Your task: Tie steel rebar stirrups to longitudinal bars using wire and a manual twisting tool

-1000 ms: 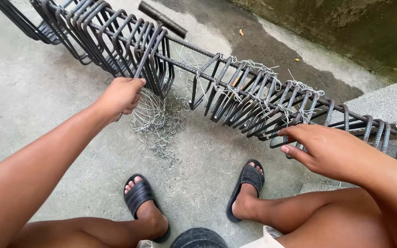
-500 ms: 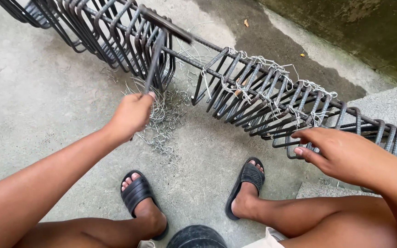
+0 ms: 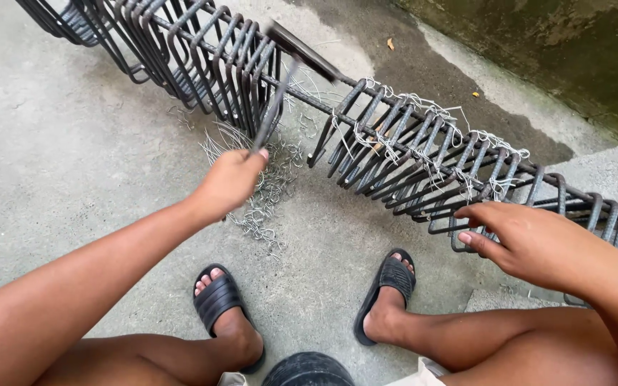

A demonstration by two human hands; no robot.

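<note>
A long cage of dark steel rebar (image 3: 395,132) runs slantwise across the concrete floor. On its right half, several square stirrups (image 3: 423,164) are bound on with thin wire. A loose bunch of stirrups (image 3: 202,57) hangs at the upper left. My left hand (image 3: 230,182) is closed on the lower corner of one blurred stirrup (image 3: 273,107) at the edge of that bunch. My right hand (image 3: 531,239) lies with fingers spread on the lower edge of the tied stirrups, gripping nothing. A tangle of short tie wires (image 3: 270,196) lies on the floor just beyond my left hand.
My feet in black sandals (image 3: 216,300) (image 3: 388,282) rest on the floor in front of the cage. A dark round object (image 3: 309,368) sits between my knees. A raised concrete slab (image 3: 609,171) and a mossy wall (image 3: 559,50) stand behind the cage.
My left hand has moved from the wire pile up to the stirrup bunch and closed on one stirrup, which now swings. My right hand has stayed on the tied stirrups.
</note>
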